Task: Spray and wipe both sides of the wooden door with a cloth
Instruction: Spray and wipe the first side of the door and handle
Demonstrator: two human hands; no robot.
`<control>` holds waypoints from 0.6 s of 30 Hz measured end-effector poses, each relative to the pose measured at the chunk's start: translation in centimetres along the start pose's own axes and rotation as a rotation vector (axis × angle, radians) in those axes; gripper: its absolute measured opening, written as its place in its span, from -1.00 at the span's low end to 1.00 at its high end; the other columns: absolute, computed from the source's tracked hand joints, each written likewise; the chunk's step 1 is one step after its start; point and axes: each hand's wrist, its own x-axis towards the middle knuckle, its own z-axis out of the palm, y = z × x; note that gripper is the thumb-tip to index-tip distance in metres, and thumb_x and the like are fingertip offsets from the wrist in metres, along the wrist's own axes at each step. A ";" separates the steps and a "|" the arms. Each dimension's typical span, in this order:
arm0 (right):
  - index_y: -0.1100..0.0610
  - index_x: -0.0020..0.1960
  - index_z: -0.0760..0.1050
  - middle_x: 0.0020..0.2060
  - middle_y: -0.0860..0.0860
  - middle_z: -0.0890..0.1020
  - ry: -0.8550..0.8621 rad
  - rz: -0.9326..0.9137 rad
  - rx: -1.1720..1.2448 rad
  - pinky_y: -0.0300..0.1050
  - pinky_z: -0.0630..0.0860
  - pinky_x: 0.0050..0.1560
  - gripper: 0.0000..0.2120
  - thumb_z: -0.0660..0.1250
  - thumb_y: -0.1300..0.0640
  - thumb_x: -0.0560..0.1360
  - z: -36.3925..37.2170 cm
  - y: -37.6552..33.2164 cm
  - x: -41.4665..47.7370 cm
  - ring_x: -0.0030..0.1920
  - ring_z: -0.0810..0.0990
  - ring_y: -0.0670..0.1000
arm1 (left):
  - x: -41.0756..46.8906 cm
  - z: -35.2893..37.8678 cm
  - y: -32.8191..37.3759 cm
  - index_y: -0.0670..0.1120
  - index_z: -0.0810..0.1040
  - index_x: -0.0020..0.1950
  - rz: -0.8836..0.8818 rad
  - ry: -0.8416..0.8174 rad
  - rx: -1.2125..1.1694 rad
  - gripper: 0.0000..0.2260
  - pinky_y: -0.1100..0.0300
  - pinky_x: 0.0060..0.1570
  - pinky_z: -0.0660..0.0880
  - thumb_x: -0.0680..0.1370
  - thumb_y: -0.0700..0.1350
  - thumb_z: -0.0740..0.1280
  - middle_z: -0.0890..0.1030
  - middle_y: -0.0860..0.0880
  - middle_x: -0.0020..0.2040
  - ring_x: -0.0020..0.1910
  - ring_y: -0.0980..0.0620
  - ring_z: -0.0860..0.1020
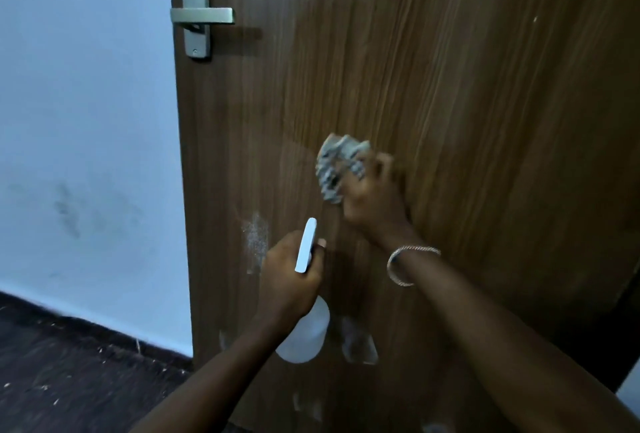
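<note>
1. Reference: the wooden door [450, 69] fills most of the view. Its handle [202, 15] sits near the door's free edge, and all positions below are given from the handle.
2. Right hand [370, 197]: below and to the right of the handle. The fingers are curled round a crumpled cloth [337, 164], which is pressed against the door face. The hand is blurred (probably mid-stroke).
3. Left hand [291, 276]: well below the handle and slightly to its right. The fingers are wrapped round the neck of a white spray bottle [304, 335], whose head points toward the door. Whether a finger is squeezing the trigger cannot be told.
4. Door condition: a pale speckled patch [254, 235] lies below the handle, just left of the bottle's head. More pale smears lie further down, beside the bottle's base.
5. Step in hand: judged to be wiping the middle of this face, with the bottle held ready.
6. Next move: this likely calls for bringing the cloth down and back toward the handle side, onto the pale patch. Firm, flat strokes along the grain should serve.
7. Remaining work: the lower part of this face shows marks not yet wiped. The other face is out of view, so its state cannot be told.
8. Surroundings: a pale blue wall [86, 86] lies left of the handle, and a dark floor [69, 363] lies far below it.
</note>
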 end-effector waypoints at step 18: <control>-0.02 0.39 0.51 0.34 0.15 0.48 -0.233 -0.210 0.019 0.16 0.42 0.09 -0.31 0.52 0.10 0.26 3.0 -5.6 -3.8 0.16 0.40 0.24 | 1.0 -9.6 -2.7 0.05 0.56 -0.11 0.007 0.083 0.070 -0.84 0.47 -0.36 0.41 0.61 -0.16 0.44 0.56 0.24 -0.31 -0.34 0.13 0.60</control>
